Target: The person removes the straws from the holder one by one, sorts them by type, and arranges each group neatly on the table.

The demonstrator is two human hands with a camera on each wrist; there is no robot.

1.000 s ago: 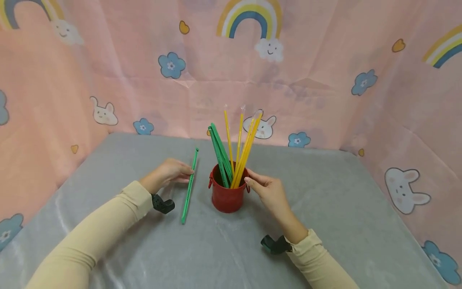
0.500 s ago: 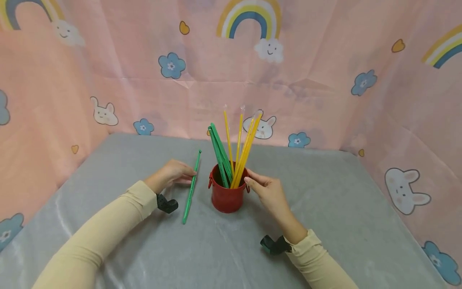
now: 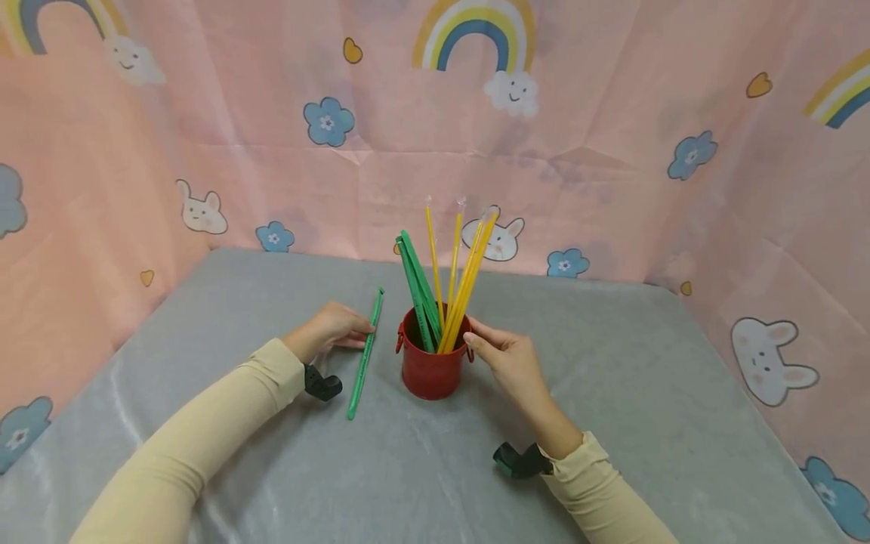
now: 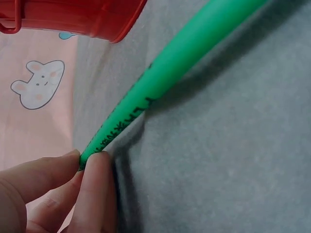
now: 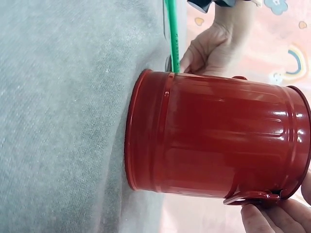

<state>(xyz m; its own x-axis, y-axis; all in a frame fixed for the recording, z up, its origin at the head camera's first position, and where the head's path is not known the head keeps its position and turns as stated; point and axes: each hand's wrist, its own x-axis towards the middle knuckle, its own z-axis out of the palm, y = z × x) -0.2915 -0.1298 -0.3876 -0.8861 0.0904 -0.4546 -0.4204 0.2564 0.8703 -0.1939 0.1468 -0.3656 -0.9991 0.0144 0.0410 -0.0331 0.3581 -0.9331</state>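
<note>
My left hand (image 3: 335,326) pinches a slim green straw (image 3: 364,361) with dark print between thumb and fingertips. The straw slants over the grey cloth, its lower end toward me; the left wrist view shows its shadow alongside. To its right stands a small red metal bucket (image 3: 431,376), upright. Several green straws (image 3: 413,283) lean left inside it, and several yellow straws (image 3: 469,291) in clear wrappers lean right. My right hand (image 3: 513,366) grips the bucket's right side at the rim, fingers by the small loop handle (image 5: 250,196). The straws' lower ends are hidden inside.
A grey cloth (image 3: 646,408) covers the table. Behind it and on both sides hangs a pink curtain (image 3: 272,113) printed with rainbows, flowers and rabbits. Dark wrist cameras (image 3: 322,384) sit on both wrists.
My left hand has moved slightly to the right with the green straw, bringing its far end nearer the bucket. The right hand keeps its grip on the bucket, which stays in place.
</note>
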